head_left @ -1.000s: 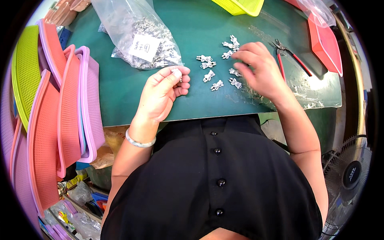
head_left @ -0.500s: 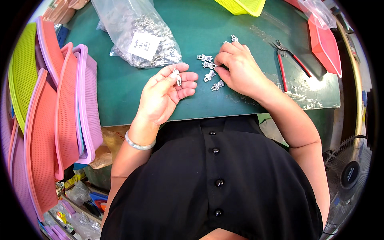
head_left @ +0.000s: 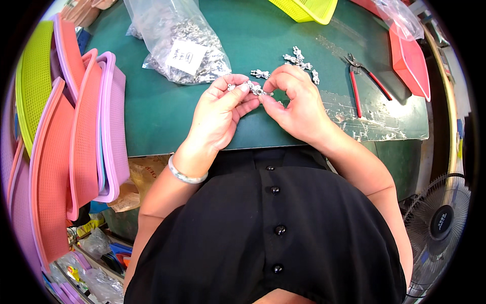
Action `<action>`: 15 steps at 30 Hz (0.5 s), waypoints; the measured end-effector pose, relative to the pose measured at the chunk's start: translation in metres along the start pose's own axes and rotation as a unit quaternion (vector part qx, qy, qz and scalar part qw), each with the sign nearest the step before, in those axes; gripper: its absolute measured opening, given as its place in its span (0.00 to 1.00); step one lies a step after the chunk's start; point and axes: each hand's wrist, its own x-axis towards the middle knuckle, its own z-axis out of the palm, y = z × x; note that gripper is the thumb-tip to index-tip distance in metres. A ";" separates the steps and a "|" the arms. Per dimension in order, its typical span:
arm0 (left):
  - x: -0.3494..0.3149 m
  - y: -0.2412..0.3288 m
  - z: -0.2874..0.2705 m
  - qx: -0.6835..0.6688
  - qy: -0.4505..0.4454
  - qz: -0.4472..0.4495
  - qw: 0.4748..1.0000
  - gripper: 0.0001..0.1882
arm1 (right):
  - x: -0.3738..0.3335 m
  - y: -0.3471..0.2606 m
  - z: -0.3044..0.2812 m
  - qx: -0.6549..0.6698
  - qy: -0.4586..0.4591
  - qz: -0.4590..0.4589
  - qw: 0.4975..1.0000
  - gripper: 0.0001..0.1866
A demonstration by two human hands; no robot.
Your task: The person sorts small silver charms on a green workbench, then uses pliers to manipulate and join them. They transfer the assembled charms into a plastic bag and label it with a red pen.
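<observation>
A: Where are the charms (head_left: 254, 89)?

B: Held between the left hand (head_left: 218, 109) and the right hand (head_left: 297, 104), over the near half of the tabletop (head_left: 162, 126). They are small, silvery and figure-shaped.

A: How do the hands stand?

B: The left has a narrow pinch on them, palm turned partly up. The right meets it from the right side, its fingertips drawn close together on the right end of the pieces. I can't tell how the pieces link; they're too small, and partly covered.

A: Any others out?

B: Yes, some loose charms (head_left: 305, 66) lie just beyond the right hand. One more silvery figure (head_left: 260, 74) lies left of those, near its fingers.

A: And farther off?

B: A clear bag (head_left: 167, 30) full of silvery pieces lies far left, a white label (head_left: 186, 57) on it. Red-handled pliers (head_left: 356, 88) lie right of the loose charms, handles spread toward the near side. Right of those is a red tray (head_left: 412, 71); at the far edge, a green basket (head_left: 306, 11).

A: Around the tabletop?

B: Coral, lilac and green baskets (head_left: 50, 187) stand packed together at the left. A fan (head_left: 441, 223) is near right. A pale bangle (head_left: 187, 176) circles the left wrist.
</observation>
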 end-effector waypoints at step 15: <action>-0.005 0.009 0.009 0.033 0.007 0.013 0.999 0.07 | -0.003 -0.011 -0.014 0.178 -0.064 0.134 0.973 0.05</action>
